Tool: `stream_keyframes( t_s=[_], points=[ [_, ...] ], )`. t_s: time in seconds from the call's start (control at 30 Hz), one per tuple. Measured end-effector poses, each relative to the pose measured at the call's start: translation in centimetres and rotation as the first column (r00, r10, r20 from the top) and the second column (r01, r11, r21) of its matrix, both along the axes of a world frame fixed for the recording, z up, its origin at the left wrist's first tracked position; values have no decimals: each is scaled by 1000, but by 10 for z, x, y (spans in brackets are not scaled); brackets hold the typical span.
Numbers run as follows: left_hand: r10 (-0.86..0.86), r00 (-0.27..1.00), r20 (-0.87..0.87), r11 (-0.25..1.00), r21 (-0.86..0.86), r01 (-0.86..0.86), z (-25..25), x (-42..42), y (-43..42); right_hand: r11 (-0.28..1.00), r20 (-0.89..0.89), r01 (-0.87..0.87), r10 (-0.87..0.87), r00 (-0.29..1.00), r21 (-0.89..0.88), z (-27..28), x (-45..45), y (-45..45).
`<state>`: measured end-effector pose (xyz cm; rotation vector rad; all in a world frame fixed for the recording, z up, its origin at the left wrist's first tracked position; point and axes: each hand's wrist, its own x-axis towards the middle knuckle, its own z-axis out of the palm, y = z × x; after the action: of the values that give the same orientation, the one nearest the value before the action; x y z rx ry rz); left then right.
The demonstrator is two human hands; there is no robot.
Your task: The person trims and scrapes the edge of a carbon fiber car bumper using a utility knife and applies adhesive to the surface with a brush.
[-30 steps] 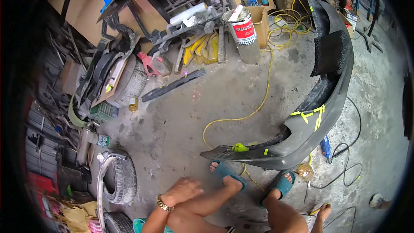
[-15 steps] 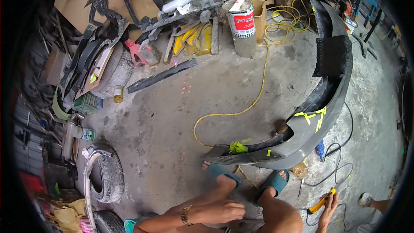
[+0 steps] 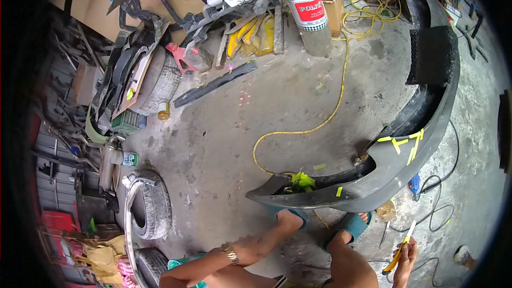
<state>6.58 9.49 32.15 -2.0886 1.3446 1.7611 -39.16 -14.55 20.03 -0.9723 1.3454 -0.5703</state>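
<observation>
My right hand (image 3: 408, 254), at the lower right, is closed around a yellow utility knife (image 3: 395, 261); its pale blade points up. My left hand (image 3: 250, 249) lies by my bent knee, past a gold-coloured wristwatch (image 3: 230, 254); its fingers are hard to tell from the leg. In front of my feet a long black car bumper (image 3: 368, 189) curves up the right side, with yellow-green tape strips (image 3: 410, 146) on it. Crumpled green tape (image 3: 302, 182) sits at its near end. A dark mesh-like panel (image 3: 433, 56) lies across its upper part.
A yellow hose (image 3: 298, 132) winds over the floor to a tall can (image 3: 311, 16). Tires (image 3: 154, 210) and stacked parts stand at the left. A blue tool (image 3: 414, 185) with a black cord and an amber container (image 3: 386, 211) lie right. Another person's foot (image 3: 463, 256) shows lower right.
My left hand has moved left and up from between my legs to the bent knee. My right hand still holds the knife, whose blade now shows clearly. The view has shifted slightly.
</observation>
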Motion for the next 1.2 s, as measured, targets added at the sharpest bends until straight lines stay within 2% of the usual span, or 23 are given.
stream_keyframes(
  t_s=[0.07, 0.2, 0.27, 0.3, 0.33, 0.37, 0.43, 0.47, 0.5, 0.53, 0.57, 0.6, 0.63, 0.67, 0.7, 0.73, 0.8, 0.87, 0.93, 0.97, 1.07, 1.1, 1.2],
  points=[
    [-5, 988, -157, 999, -44, -2, -46, -3, 21, 998, -22, -44, 45, 999, 40, -5, 0, 1],
    [70, 924, -376, 998, 35, -61, -90, 0, 41, 987, -34, -158, 157, 987, -23, 23, 20, -10],
    [110, 888, -447, 993, 82, -81, -101, 15, 51, 987, 50, -140, 144, 988, -84, 36, 23, -16],
    [113, 887, -448, 993, 87, -82, -103, 29, 56, 991, 47, -22, 28, 998, -132, 45, 35, -16],
    [104, 897, -430, 994, 80, -77, -101, 42, 61, 989, 44, -34, 41, 998, -142, 64, 48, -26],
    [65, 928, -368, 997, 51, -50, -96, 61, 62, 975, -10, -164, 164, 986, -148, 90, 61, -42],
    [-71, 994, -79, 996, -54, 67, -62, 96, 57, 902, -94, -365, 353, 931, -229, 123, 81, -63],
    [6, 994, 110, 998, -66, 1, -46, 110, 61, 860, -51, -433, 436, 899, -269, 141, 91, -71],
    [89, 952, 293, 994, -89, -66, -32, 118, 60, 852, -51, -435, 440, 896, -291, 164, 112, -71],
    [106, 952, 286, 991, -114, -76, -12, 118, 48, 844, -49, -436, 444, 895, -312, 186, 134, -68],
    [351, 867, 354, 934, -197, -298, 14, 116, 36, 795, -116, -513, 505, 855, -324, 202, 148, -70],
    [568, 723, 394, 823, -287, -490, 29, 113, 30, 739, -192, -587, 556, 809, -332, 214, 160, -70],
    [573, 725, 382, 819, -300, -489, 31, 108, 26, 684, -293, -663, 594, 749, -306, 233, 182, -65],
    [677, 722, 143, 639, -601, -480, 29, 101, 20, 629, -392, -730, 621, 679, -268, 252, 206, -58],
    [680, 723, -121, 358, -805, -473, 25, 96, 13, 533, -443, -780, 643, 625, -327, 258, 224, -50],
    [671, 728, -140, 350, -805, -478, 24, 94, 4, 429, -497, -822, 656, 568, -374, 259, 242, -40],
    [561, 796, -230, 362, -796, -485, 19, 92, -11, 340, -561, -870, 667, 490, -357, 249, 270, -20],
    [520, 823, -230, 389, -794, -468, 11, 94, -22, 294, -579, -893, 682, 447, -342, 233, 292, 2],
    [429, 839, -333, 449, -728, -519, -1, 99, -29, 244, -594, -884, 666, 451, -398, 227, 317, 22],
    [387, 859, -336, 410, -771, -487, -7, 101, -33, 243, -602, -884, 657, 453, -400, 225, 327, 30],
    [281, 902, -328, 415, -806, -422, -18, 110, -40, 167, -668, -921, 644, 373, -353, 224, 349, 41],
    [261, 893, -366, 355, -824, -442, -19, 110, -45, 171, -680, -928, 638, 360, -330, 222, 352, 42],
    [193, 884, -425, 330, -820, -467, -29, 110, -50, 165, -705, -940, 625, 335, -299, 217, 358, 45]
  ],
)
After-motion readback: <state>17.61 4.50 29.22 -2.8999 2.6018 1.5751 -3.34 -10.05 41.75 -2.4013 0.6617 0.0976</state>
